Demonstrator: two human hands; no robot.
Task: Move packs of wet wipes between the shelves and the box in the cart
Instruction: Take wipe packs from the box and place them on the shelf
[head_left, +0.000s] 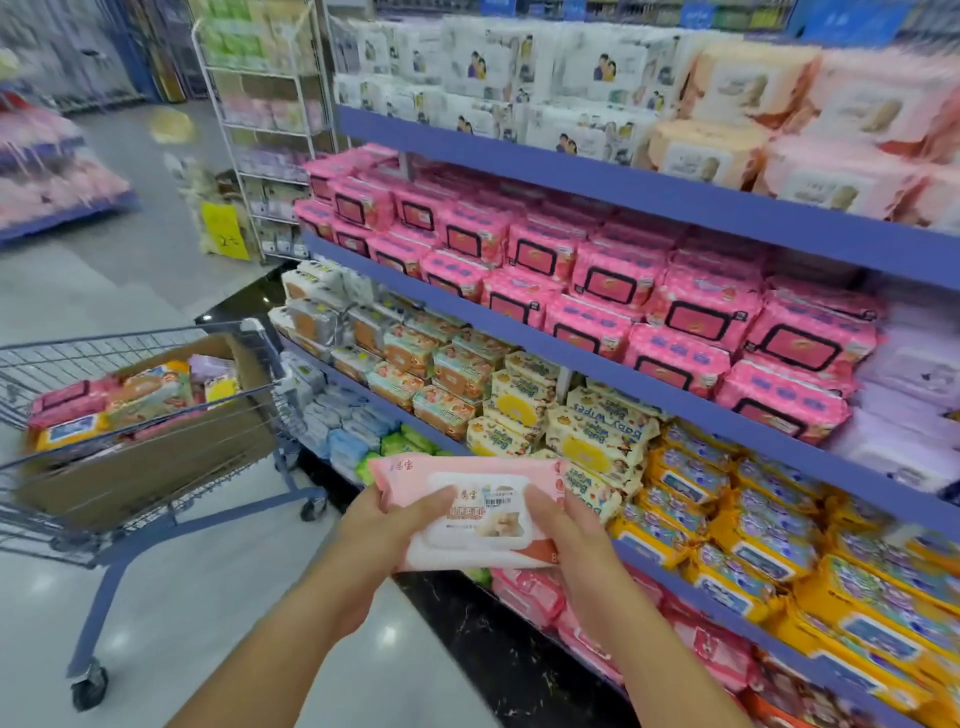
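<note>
We hold a pale pink pack of wet wipes (475, 512) in both hands, in the air to the right of the cart (156, 436) and nearer to us than it. Our left hand (384, 535) grips the pack's left end with the thumb on its white lid. Our right hand (566, 540) grips the right end, thumb also on top. The pack's far edge lies just beside the yellow baby-wipe packs (597, 441) on the shelves (623, 192); we cannot tell whether they touch.

The cardboard box (156, 467) sits in the cart's basket, open at the top, with pink, yellow and lilac packs (150, 389) reaching near its rim. Right of the cart, only a narrow strip of floor separates it from the shelf fronts. On the cart's near side the pale floor (218, 623) spreads wide. Beyond the cart stands a white wire rack (270, 130).
</note>
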